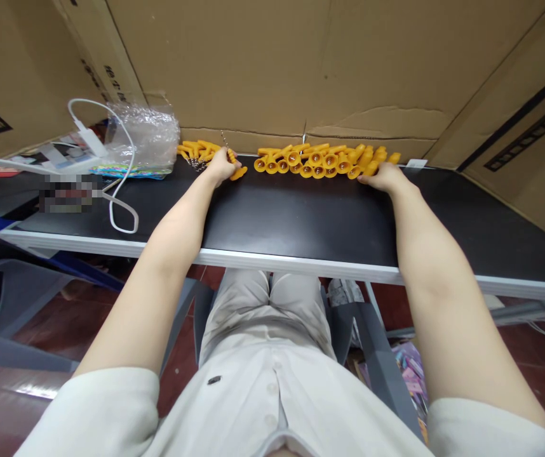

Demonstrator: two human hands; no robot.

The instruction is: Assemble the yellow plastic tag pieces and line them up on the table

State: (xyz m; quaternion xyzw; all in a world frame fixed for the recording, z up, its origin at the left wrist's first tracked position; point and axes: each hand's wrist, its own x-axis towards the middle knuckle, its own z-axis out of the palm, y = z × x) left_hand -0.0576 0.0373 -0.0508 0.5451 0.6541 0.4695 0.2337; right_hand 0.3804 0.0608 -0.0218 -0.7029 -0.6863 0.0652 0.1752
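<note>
At the left, my left hand is closed on a small yellow flashlight-shaped piece, its end poking out past the fingers. A bead chain rises above that hand. Just left of it lies a group of yellow pieces with bead chains hanging from them. My right hand is at the right end of a long stacked row of yellow flashlight-shaped pieces, whose round hollow ends face me. Its thumb and fingers close around a yellow piece there; the fingertips are partly hidden.
Cardboard panels stand behind and beside the black table. A clear plastic bag, a white cable and a blurred patch are at the left. A metal strip edges the table in front of my lap.
</note>
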